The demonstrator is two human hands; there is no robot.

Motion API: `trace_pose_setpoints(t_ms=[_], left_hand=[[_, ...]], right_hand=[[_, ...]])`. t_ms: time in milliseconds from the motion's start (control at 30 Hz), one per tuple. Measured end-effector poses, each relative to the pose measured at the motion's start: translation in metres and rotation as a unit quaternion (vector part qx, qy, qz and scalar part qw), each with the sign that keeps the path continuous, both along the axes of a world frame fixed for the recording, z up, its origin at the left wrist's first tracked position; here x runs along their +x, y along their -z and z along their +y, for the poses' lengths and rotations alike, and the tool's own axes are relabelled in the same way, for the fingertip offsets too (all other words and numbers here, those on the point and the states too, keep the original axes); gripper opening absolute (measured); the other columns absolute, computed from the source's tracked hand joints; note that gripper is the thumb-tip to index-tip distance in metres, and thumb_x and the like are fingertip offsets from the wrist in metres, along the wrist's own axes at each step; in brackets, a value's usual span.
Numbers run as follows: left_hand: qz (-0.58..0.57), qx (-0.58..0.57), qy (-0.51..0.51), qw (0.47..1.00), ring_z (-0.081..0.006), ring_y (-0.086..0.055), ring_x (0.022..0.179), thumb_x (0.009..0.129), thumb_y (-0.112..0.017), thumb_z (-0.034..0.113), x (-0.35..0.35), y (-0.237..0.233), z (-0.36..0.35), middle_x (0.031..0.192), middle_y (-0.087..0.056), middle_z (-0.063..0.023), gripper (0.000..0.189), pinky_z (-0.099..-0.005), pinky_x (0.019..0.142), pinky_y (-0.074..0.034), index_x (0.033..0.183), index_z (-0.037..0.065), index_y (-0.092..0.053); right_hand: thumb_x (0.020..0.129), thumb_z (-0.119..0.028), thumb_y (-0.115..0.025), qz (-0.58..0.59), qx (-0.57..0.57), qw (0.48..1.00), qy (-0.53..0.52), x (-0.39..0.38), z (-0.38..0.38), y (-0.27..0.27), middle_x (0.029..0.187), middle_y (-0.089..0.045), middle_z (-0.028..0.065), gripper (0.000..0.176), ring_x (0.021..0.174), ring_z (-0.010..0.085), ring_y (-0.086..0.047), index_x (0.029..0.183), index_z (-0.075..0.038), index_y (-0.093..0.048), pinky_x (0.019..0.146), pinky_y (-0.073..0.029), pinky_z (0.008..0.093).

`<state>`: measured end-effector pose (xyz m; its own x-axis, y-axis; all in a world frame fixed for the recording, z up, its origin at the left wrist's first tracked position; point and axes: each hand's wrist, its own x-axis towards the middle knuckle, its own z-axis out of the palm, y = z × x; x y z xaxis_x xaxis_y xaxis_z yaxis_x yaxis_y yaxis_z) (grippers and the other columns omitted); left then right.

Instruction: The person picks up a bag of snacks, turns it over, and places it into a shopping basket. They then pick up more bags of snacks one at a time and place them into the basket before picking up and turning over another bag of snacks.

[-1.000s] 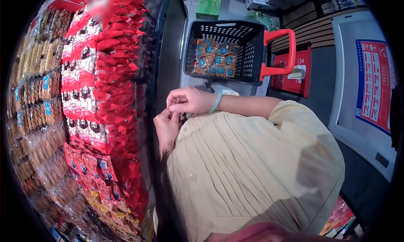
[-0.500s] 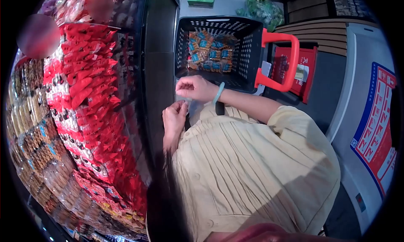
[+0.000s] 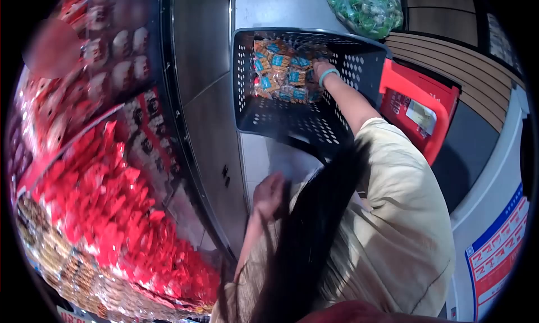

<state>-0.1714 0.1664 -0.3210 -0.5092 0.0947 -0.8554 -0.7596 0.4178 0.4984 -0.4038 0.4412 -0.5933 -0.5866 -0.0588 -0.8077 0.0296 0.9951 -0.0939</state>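
My right hand point(image 3: 322, 69), with a pale green bangle at the wrist, reaches down inside the black shopping basket point(image 3: 281, 124). It is at the right side of the orange snack packets with blue labels point(image 3: 281, 61) that lie on the basket's bottom. Its fingers are partly hidden, so whether they grip a packet does not show. My left hand point(image 3: 269, 195) is below the basket, close to my body, blurred and with its fingers curled in. Whatever it may hold cannot be made out. Dark hair hangs just beside it.
Red snack bags point(image 3: 123, 199) are heaped on the display at the left, with clear-wrapped goods below them. The basket's red handle point(image 3: 438, 118) points right. A bag of green items point(image 3: 368, 11) lies behind the basket. A white cabinet point(image 3: 494, 211) stands at the right.
My right hand has moved from in front of the basket down into it. My left hand has shifted lower and to the right. The view has turned and the basket appears larger.
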Motion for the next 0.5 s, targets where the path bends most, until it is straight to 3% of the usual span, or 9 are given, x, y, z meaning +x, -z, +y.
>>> trace_pose_setpoints(t_ms=[67, 233, 333, 367, 433, 500], left_hand=[[-0.044, 0.025, -0.051, 0.997, -0.0266, -0.064, 0.107, 0.094, -0.061, 0.023, 0.009, 0.020, 0.001, 0.119, -0.065, -0.0178, 0.039, -0.0328, 0.089, -0.050, 0.125, 0.000, -0.059], [-0.117, 0.006, -0.093, 0.989, -0.0174, -0.061, 0.104, 0.096, -0.060, 0.021, 0.021, 0.046, 0.012, 0.117, -0.065, -0.0119, 0.036, -0.0296, 0.088, -0.048, 0.125, 0.000, -0.058], [-0.152, -0.005, -0.102, 0.983, -0.0119, -0.059, 0.102, 0.096, -0.059, 0.019, 0.031, 0.058, 0.016, 0.115, -0.065, -0.0083, 0.034, -0.0277, 0.088, -0.047, 0.125, 0.000, -0.057], [-0.157, -0.006, -0.101, 0.982, -0.0119, -0.059, 0.102, 0.096, -0.059, 0.019, 0.028, 0.059, 0.019, 0.115, -0.065, -0.0083, 0.034, -0.0277, 0.088, -0.047, 0.125, 0.000, -0.057], [-0.153, 0.006, -0.150, 0.977, -0.0111, -0.060, 0.096, 0.096, -0.060, 0.019, 0.020, 0.056, 0.022, 0.107, -0.067, -0.0069, 0.033, -0.0262, 0.085, -0.047, 0.123, 0.000, -0.059], [-0.177, 0.004, -0.147, 0.973, -0.0108, -0.061, 0.093, 0.096, -0.060, 0.019, 0.016, 0.061, 0.018, 0.103, -0.068, -0.0062, 0.032, -0.0252, 0.083, -0.047, 0.122, 0.000, -0.060]], right_hand=[[0.088, -0.019, -0.054, 0.087, -0.031, 0.996, -0.010, -0.010, 0.001, 0.027, 0.131, -0.057, 0.0181, 0.043, 0.124, 0.0323, -0.053, 0.128, -0.005, -0.052, 0.102, -0.045, 0.0425], [0.088, -0.015, -0.051, 0.073, -0.047, 0.994, -0.062, -0.030, -0.009, 0.099, 0.132, -0.056, 0.0163, 0.037, 0.125, 0.0322, -0.053, 0.125, -0.007, -0.053, 0.101, -0.045, 0.0421], [0.090, -0.017, -0.050, -0.034, -0.063, 0.997, -0.007, -0.041, -0.015, 0.129, 0.135, -0.056, 0.0145, 0.034, 0.125, 0.0275, -0.054, 0.124, -0.016, -0.056, 0.103, -0.044, 0.0403], [0.090, -0.017, -0.050, -0.039, -0.064, 0.997, -0.006, -0.039, -0.013, 0.148, 0.135, -0.056, 0.0145, 0.034, 0.125, 0.0275, -0.054, 0.124, -0.016, -0.056, 0.103, -0.044, 0.0403], [0.096, -0.019, -0.040, 0.060, -0.035, 0.990, -0.126, -0.033, -0.013, 0.168, 0.126, -0.064, 0.0098, 0.030, 0.119, 0.0246, -0.060, 0.116, -0.014, -0.063, 0.102, -0.045, 0.0394], [0.094, -0.015, -0.046, 0.011, -0.039, 0.994, -0.097, -0.033, -0.015, 0.182, 0.128, -0.062, 0.0094, 0.030, 0.119, 0.0244, -0.059, 0.121, -0.016, -0.060, 0.101, -0.046, 0.0380]])
